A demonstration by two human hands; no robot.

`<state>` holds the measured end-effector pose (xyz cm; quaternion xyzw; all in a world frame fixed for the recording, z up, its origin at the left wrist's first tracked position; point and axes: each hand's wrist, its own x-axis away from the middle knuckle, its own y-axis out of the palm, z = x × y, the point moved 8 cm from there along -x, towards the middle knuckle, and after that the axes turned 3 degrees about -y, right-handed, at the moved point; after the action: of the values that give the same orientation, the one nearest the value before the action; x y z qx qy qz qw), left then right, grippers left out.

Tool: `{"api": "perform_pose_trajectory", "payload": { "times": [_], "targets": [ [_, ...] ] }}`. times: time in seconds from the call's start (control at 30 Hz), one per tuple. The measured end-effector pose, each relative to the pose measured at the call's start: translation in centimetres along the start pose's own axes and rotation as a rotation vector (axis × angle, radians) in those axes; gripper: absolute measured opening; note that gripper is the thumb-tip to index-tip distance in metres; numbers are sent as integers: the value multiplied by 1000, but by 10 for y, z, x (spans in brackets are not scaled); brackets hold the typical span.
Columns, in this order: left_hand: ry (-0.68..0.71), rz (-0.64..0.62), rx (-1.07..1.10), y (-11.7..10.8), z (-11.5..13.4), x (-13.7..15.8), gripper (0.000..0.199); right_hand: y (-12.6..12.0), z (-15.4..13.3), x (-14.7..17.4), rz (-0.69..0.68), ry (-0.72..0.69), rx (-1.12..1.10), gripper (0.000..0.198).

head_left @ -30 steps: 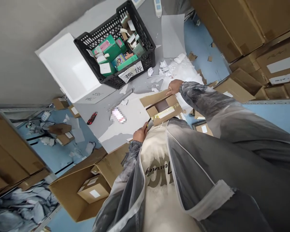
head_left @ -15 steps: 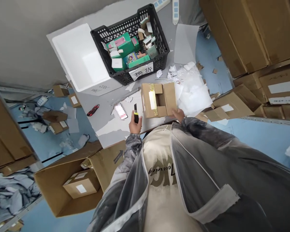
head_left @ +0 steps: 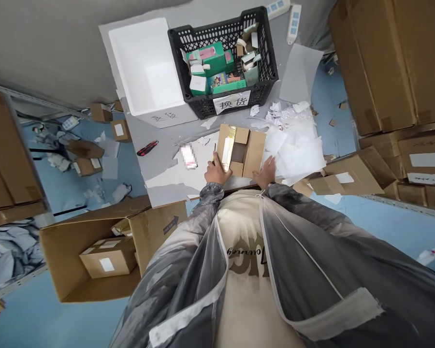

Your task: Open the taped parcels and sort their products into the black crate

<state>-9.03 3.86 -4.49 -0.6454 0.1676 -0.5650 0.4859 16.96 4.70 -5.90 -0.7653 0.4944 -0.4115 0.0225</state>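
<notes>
A small cardboard box with its top flaps parted sits on the table in front of me. A strip of tape and a white label run along its left flap. My left hand is closed round a utility knife, mostly hidden by the fingers, its blade pointing away from me. That hand also touches the box's near left corner. At the near right corner my right hand grips the box's edge. Little of the box's inside shows through the gap.
A black crate with small green boxes stands behind, beside a white foam box. Left on the table lie a red-and-black knife and a blurred white item. Foam wrap lies right. A large open carton stands lower left.
My left hand has come right with the knife, up against the box. My right hand has shifted slightly at the box's near right corner. The camera view has turned a little.
</notes>
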Motion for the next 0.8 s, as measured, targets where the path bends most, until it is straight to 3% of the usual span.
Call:
{"api": "perform_pose_trajectory", "payload": {
  "times": [0.07,0.17,0.23,0.33,0.43,0.6,0.73,0.8],
  "targets": [
    [-25,-13,-8,1,5,-1,121,1,-29,-7,6,-248,271,65],
    [-67,-35,-8,4,16,-2,110,43,-63,-14,-208,-523,573,59],
    [-78,-23,-15,6,23,-3,107,65,-72,-22,-242,-503,692,57],
    [-82,13,-26,8,25,-7,103,84,-74,-34,-208,-421,854,84],
    [-49,-16,-32,11,17,-14,103,100,-65,-38,-312,-435,983,102],
    [109,-117,-62,7,-7,-30,102,100,-60,-47,-259,-514,990,67],
    [205,-136,22,3,-26,-46,92,105,-62,-49,-230,-599,999,69],
    [194,-159,245,2,-41,-55,84,103,-56,-47,-210,-596,993,66]
  ]
}}
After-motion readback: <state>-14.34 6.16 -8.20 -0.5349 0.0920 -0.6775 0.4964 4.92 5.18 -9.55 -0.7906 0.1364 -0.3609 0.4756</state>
